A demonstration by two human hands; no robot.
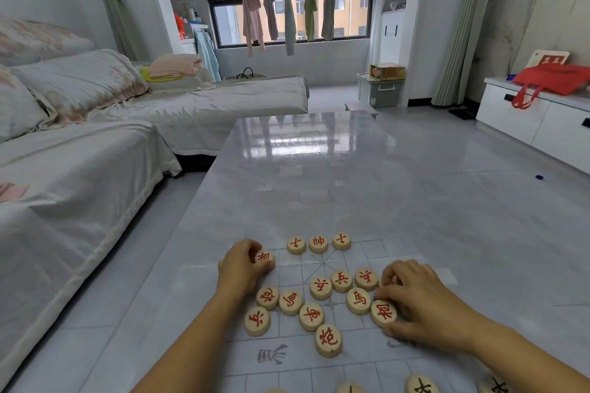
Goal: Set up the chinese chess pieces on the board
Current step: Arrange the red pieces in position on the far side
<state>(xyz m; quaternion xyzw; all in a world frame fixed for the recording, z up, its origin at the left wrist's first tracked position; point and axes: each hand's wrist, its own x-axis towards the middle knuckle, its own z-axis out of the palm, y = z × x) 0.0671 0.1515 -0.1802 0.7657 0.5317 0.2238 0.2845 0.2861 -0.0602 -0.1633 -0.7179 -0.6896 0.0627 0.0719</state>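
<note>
The left grip [242,265] is curling round a red elephant piece [265,257], holding it at the left side of the board [367,252], just beside the row of three placed pieces [318,243] on the far line. The right grip [421,300] is pinching a second elephant piece [384,313] between thumb and fingers at the right of the loose pieces [312,316]. These red-lettered discs are lying in a crowded cluster between the two hands, some touching, filling the squares in front of the placed row. Black-lettered pieces [421,384] are showing at the near edge. The board is lying flat on the glossy table [351,185]. A sheet-covered sofa [95,153] is standing to the left, and a red bag [555,80] is resting on a white cabinet [510,112] at the right.
</note>
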